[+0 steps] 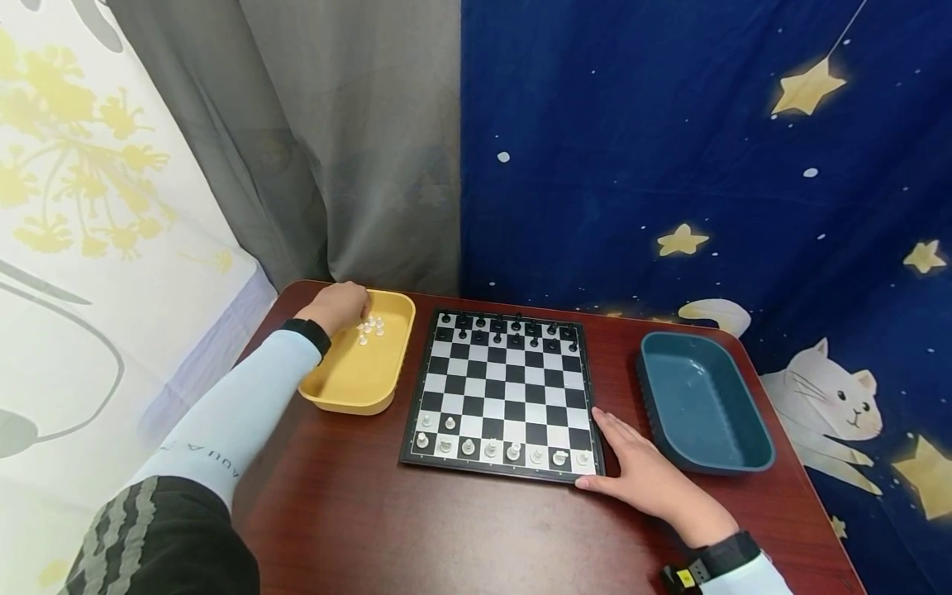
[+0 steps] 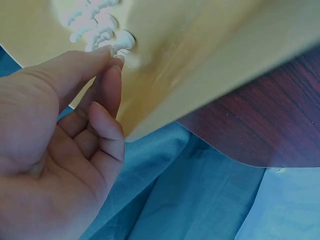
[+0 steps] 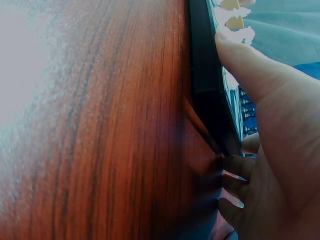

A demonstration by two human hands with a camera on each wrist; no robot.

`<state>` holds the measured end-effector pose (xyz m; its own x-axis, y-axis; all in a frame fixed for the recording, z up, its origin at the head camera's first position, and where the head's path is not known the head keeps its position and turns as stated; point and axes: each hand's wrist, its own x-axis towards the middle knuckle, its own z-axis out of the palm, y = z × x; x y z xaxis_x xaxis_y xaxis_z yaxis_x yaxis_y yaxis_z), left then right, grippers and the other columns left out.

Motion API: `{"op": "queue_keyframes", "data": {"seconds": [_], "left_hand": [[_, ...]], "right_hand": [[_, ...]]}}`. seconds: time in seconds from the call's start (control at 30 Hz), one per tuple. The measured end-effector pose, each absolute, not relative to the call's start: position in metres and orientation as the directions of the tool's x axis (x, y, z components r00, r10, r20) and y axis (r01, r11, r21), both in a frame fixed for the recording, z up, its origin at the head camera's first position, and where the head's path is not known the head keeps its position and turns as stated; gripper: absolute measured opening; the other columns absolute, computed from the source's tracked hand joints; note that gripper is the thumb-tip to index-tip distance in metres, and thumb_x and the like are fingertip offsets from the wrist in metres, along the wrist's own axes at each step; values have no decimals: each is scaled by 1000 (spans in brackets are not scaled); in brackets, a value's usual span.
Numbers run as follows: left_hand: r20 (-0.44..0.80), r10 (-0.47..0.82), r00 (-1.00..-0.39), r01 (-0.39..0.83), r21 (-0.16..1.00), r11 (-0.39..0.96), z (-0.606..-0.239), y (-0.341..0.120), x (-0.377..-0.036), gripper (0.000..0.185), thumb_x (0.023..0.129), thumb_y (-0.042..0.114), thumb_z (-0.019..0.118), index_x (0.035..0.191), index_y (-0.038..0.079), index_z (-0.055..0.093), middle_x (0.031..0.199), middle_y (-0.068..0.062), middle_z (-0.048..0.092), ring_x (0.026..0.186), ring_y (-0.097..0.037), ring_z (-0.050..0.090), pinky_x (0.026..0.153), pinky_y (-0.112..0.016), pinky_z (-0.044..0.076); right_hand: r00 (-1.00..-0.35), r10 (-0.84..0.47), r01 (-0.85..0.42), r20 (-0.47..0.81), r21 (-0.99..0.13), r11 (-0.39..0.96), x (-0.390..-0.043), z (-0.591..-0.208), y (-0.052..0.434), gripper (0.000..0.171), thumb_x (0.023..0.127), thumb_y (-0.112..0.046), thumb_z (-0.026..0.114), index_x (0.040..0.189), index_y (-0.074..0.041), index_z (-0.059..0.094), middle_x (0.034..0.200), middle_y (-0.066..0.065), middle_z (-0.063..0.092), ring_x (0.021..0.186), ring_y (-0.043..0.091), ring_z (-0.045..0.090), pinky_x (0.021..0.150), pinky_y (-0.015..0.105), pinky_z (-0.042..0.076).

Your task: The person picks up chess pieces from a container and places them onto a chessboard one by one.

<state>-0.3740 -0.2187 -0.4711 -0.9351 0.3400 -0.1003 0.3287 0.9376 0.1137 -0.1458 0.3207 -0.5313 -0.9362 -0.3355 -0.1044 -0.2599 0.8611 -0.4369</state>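
My left hand (image 1: 343,306) reaches over the far left part of a yellow tray (image 1: 360,376). In the left wrist view, its thumb and forefinger pinch a white chess pawn (image 2: 125,41) by its narrow end, beside several other white pieces (image 1: 372,326) lying in the tray. My right hand (image 1: 645,473) rests at the near right corner of a black-and-white chessboard (image 1: 506,388). Its thumb lies on the front edge and its fingers reach along the right side. White pieces (image 1: 491,449) fill the board's near row, with two pawns (image 1: 449,423) ahead of them at the left.
Black pieces (image 1: 516,325) stand in two rows at the board's far side. A dark teal tray (image 1: 706,405) sits to the right on the brown table (image 1: 446,529). Grey curtain (image 1: 387,149) and blue star-printed cloth (image 1: 595,149) hang behind the table's back edge.
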Motion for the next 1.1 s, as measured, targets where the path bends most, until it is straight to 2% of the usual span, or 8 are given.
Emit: {"op": "queue_keyframes", "data": {"seconds": [0.5, 0.87, 1.0, 1.1], "left_hand": [[-104, 337, -936, 327, 102, 939, -472, -217, -371, 28, 98, -1, 68, 75, 10, 57, 77, -9, 55, 74, -29, 53, 75, -43, 47], [-4, 375, -927, 363, 244, 899, -457, -230, -359, 37, 95, -4, 70, 65, 14, 57, 67, -1, 36, 63, -23, 41, 64, -37, 36], [44, 394, -918, 393, 236, 889, -449, -225, -345, 33, 98, -2, 71, 69, 13, 63, 68, -1, 38, 65, -23, 42, 64, -37, 36], [76, 406, -911, 413, 232, 881, -444, -220, -332, 24, 101, 2, 75, 79, 11, 72, 73, -2, 50, 71, -24, 49, 69, -39, 41]], "right_hand": [[-937, -335, -260, -101, -440, 859, -145, -532, 320, 125, 84, -74, 85, 171, -1, 34, 170, 30, 40, 156, 52, 38, 119, 72, 37], [-933, -342, -264, -109, -434, 861, -144, -527, 319, 125, 83, -73, 86, 171, -1, 34, 170, 30, 41, 156, 51, 39, 118, 71, 39], [-934, -337, -257, -115, -437, 862, -145, -528, 319, 125, 84, -74, 85, 171, -1, 33, 170, 30, 40, 156, 51, 38, 119, 71, 38], [-935, -338, -259, -111, -438, 861, -145, -529, 320, 125, 84, -74, 85, 171, -1, 33, 170, 30, 40, 156, 52, 38, 119, 72, 38]]}}
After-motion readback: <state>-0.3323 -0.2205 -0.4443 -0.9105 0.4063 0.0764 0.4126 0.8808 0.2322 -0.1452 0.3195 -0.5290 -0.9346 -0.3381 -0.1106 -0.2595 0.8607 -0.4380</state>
